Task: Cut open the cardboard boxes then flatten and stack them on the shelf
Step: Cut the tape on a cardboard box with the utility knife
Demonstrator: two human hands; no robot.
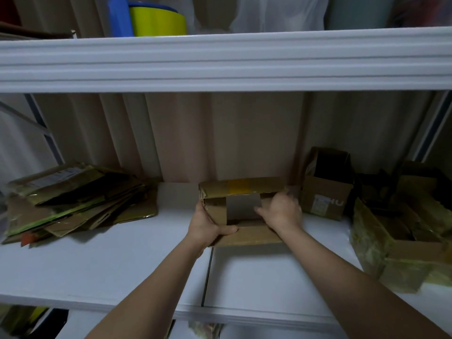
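1. Brown cardboard box (244, 192) with a yellow tape band, on a white shelf (122, 260).
2. Brown flattened stack (78, 199) edged green.
3. Yellow-green tape roll (157, 20) beside a blue object (119, 15).

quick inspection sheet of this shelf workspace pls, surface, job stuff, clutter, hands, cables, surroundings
surface: white shelf, seam down the middle.
job's things: open cardboard box at centre, yellow tape on its far edge; pile of flattened cardboard at left; upright open box at right.
clutter: torn boxes at far right, partly wrapped in greenish tape.
hands: left hand grips the centre box's near left corner, thumb on the front flap; right hand grips its right side.
cables: nothing seen.
surroundings: beige curtain behind; upper shelf holding a yellow container and a blue item.
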